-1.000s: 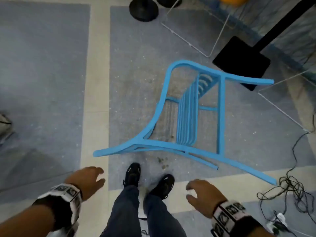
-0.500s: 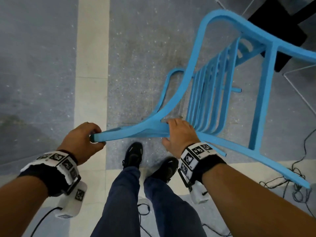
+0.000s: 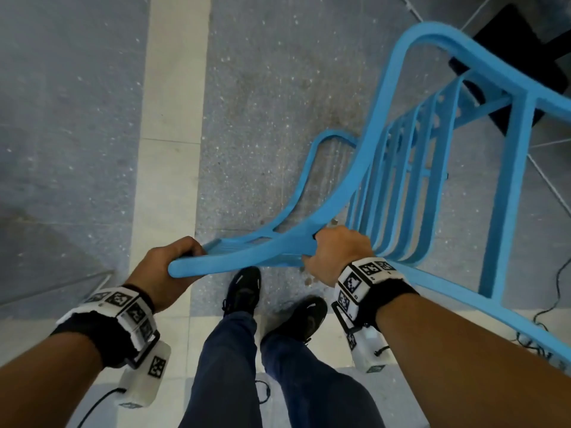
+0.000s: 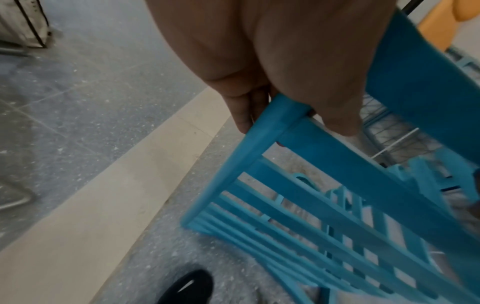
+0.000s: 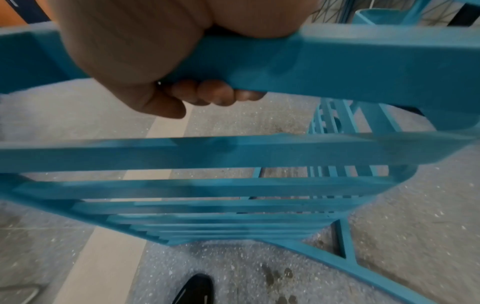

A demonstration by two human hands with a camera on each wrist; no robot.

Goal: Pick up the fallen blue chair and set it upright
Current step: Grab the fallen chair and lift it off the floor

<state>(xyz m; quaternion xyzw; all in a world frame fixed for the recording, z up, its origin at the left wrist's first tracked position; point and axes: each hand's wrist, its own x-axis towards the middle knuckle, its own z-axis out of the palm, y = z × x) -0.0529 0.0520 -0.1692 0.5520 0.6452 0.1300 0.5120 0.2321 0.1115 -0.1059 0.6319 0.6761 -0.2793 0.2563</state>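
Observation:
The blue slatted chair [image 3: 398,156] is tilted, its near end raised off the floor in front of my feet. My left hand [image 3: 168,267] grips the end of its frame bar at the left. My right hand [image 3: 335,251] grips the frame rail just beside the slats. In the left wrist view my fingers [image 4: 244,111] curl round the corner of the chair [image 4: 324,185]. In the right wrist view my fingertips [image 5: 215,92] wrap under the chair's top rail [image 5: 324,59]. Where the chair's far end meets the floor is hidden.
My two black shoes [image 3: 244,288] stand on the speckled grey floor just under the chair. A black stand base [image 3: 506,47] and white wire frames [image 3: 547,180] lie behind it. Cables [image 3: 553,301] trail at the right. A pale floor strip [image 3: 170,149] runs on the left.
A second ago both hands were free above the fallen chair. They took hold of its near frame and have raised it; since half a second ago it has come closer and higher.

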